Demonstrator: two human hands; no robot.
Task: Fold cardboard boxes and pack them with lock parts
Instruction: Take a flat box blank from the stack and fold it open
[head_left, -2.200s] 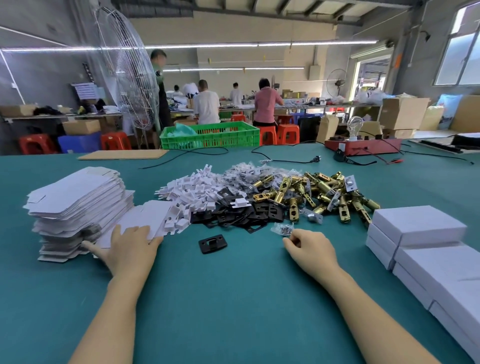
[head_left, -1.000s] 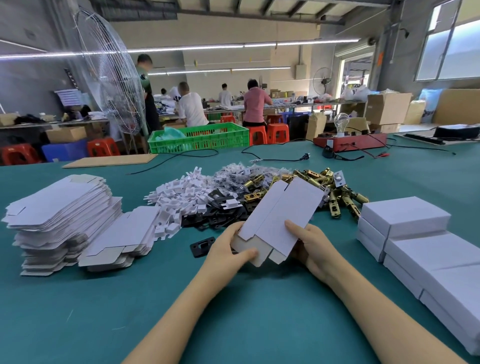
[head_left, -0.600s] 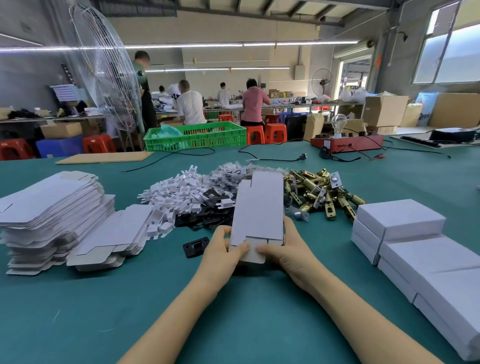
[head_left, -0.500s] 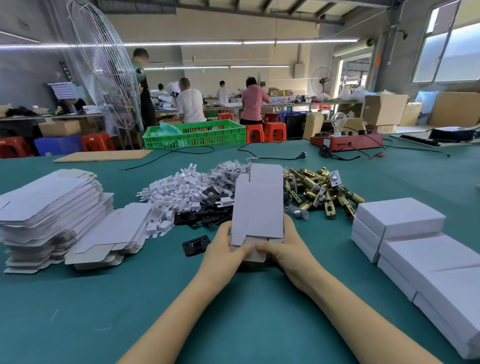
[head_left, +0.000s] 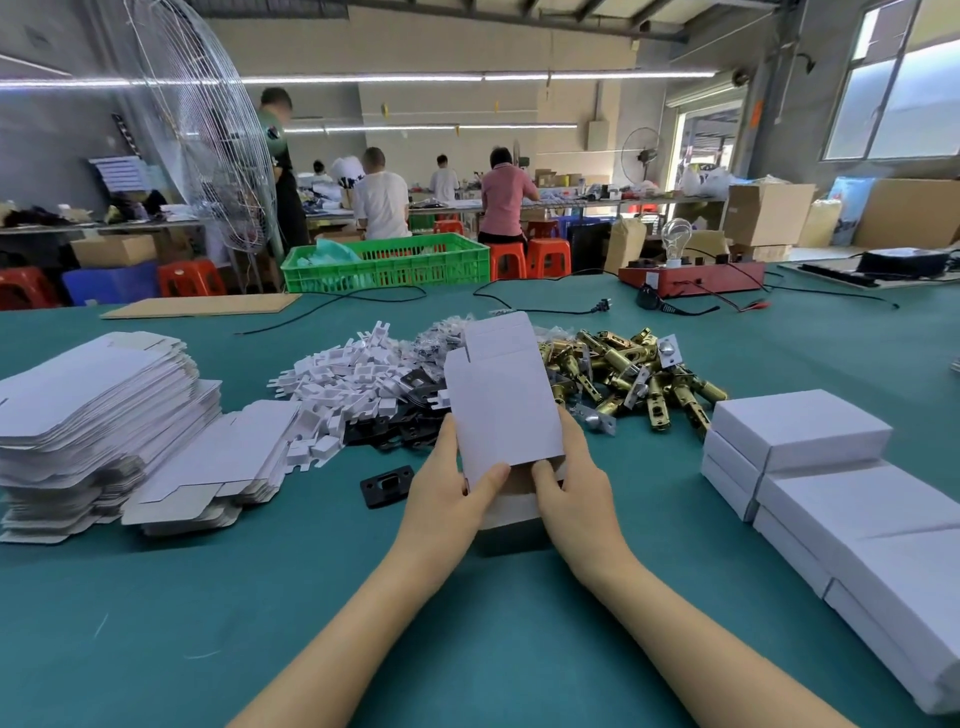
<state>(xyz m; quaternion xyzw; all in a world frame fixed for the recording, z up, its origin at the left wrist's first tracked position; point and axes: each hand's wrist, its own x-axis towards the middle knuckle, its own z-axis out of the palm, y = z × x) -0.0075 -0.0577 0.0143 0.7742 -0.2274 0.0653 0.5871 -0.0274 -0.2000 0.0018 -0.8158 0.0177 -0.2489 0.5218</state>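
Above bare green table (head_left: 467, 623): left hand (head_left: 441, 488), right hand (head_left: 576, 488) grip clamped on box blank (head_left: 501, 410) side edges.

Two hands: left (head_left: 441, 483) and right (head_left: 576, 488), sharing one box blank (head_left: 501, 405). Two stacks of flat blanks, tall (head_left: 93, 410) and low (head_left: 218, 462). One loose black plate (head_left: 387, 485). Three heaps, too many to count: white clips (head_left: 348, 384), black plates (head_left: 410, 421), brass latches (head_left: 623, 374). One green crate (head_left: 387, 262). One bulb (head_left: 676, 234). Closed boxes (head_left: 795, 431): at least five.
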